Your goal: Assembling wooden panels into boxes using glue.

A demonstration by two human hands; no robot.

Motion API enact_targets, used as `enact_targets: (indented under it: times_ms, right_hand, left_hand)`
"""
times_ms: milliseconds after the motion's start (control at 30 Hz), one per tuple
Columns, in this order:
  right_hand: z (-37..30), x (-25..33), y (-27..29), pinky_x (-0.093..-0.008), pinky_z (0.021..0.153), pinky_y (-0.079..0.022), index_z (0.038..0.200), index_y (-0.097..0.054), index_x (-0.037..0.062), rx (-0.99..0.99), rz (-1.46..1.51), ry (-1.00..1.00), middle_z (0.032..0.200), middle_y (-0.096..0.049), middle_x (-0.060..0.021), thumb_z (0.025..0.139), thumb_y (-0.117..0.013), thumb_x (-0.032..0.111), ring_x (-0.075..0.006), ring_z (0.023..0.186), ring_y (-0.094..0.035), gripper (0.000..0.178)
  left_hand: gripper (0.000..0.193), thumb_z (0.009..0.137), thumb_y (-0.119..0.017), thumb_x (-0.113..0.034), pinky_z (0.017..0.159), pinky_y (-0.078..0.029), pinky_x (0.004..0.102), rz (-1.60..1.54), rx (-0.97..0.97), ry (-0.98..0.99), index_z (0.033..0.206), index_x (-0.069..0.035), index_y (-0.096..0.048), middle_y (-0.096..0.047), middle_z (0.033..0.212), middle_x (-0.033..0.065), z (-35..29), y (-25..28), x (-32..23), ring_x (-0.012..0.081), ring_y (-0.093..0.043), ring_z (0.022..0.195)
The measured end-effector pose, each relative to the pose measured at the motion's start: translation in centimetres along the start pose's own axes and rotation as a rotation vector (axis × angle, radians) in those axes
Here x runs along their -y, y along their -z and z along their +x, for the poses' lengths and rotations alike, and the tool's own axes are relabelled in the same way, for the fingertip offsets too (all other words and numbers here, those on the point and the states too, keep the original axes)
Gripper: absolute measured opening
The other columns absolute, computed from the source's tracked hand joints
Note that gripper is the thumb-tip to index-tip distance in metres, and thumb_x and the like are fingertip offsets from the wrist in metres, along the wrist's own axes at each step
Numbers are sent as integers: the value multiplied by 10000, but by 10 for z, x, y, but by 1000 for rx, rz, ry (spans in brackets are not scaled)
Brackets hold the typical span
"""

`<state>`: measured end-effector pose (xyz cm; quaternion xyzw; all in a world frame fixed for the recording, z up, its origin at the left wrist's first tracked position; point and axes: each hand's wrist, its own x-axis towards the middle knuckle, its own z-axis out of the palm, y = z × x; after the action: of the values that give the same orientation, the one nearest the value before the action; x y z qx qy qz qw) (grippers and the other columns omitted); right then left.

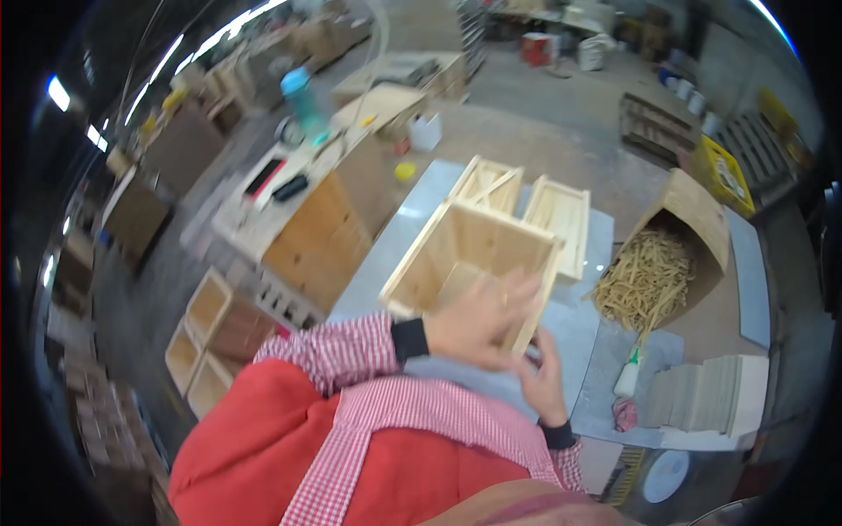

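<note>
An open-topped wooden box [421, 272] of pale boards stands in front of me on a grey-blue work surface [364, 285]. My left hand [482, 320] reaches over the box's near side, its fingers stretched out toward the right wall and blurred by motion. It shows no held object. Beside the box's near right corner is my right hand [542, 381], thumb and fingers apart. Whether its fingertips touch the wood I cannot tell. Behind the box are two smaller wooden pieces, a box with a crossed slat [489, 186] and a shallow tray-like frame [559, 219].
At right, a cardboard box [688, 215] spills tan strips [645, 276]. Nearer lie a white bottle with a green top [628, 375], a crumpled pink cloth [624, 415] and stacked grey sheets [702, 396]. A side bench [254, 215] and wooden cubbies [209, 307] stand at left.
</note>
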<state>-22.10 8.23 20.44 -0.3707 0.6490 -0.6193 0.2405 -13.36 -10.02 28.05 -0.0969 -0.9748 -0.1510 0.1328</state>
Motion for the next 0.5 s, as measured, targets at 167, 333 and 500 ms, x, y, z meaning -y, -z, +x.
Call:
enact_targets:
  times_ms: [167, 333, 500]
  right_hand:
    - [28, 3, 18, -290, 768, -468, 1345, -395, -43, -106, 59, -197, 982, -562, -66, 938, -512, 129, -130, 864, -548, 457]
    - [66, -14, 11, -282, 805, -473, 1324, -423, -36, 32, -43, -203, 1161, -555, -119, 947, -522, 185, -183, 949, -577, 448]
    - [63, 34, -26, -278, 827, -451, 1280, -450, -42, 282, -14, -91, 1113, -581, -116, 920, -555, 151, -172, 946, -567, 422]
  left_hand:
    - [958, 668, -778, -396, 942, -428, 542, 362, -370, 788, 1396, -15, -285, -376, 1408, 213, -21, 21, 86, 409, -441, 1235]
    - [400, 706, -638, -326, 645, -517, 442, -119, -120, 952, 688, 73, -648, -628, 683, 254, -71, -3, 127, 368, -653, 696]
    - [271, 718, -553, -198, 618, -506, 421, -237, -330, 1205, 739, 59, -636, -604, 692, 273, -164, 15, 13, 355, -637, 650]
